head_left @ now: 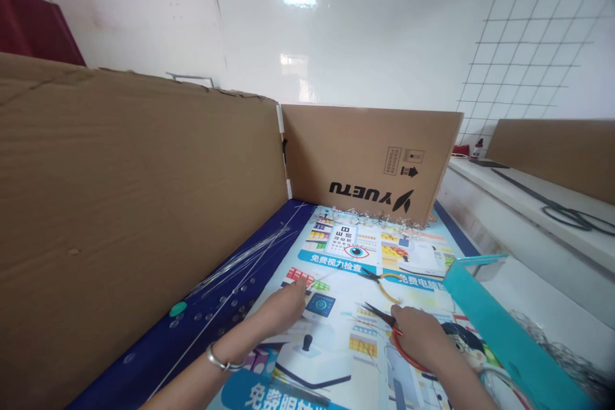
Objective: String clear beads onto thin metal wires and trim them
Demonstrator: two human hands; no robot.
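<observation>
Over a blue-bordered, printed sheet (331,295), a person's right hand (423,333) has its fingers clamped on red-handled, dark-bladed scissors (383,316), tips toward the left hand (287,305), whose fingers are together on what appears to be a thin, pale strand (319,278), too fine to see clearly. Yellow-handled pliers (383,286) lie just beyond the scissors; at right, an open turquoise box (500,323) holds tangled silvery wire (552,349).
</observation>
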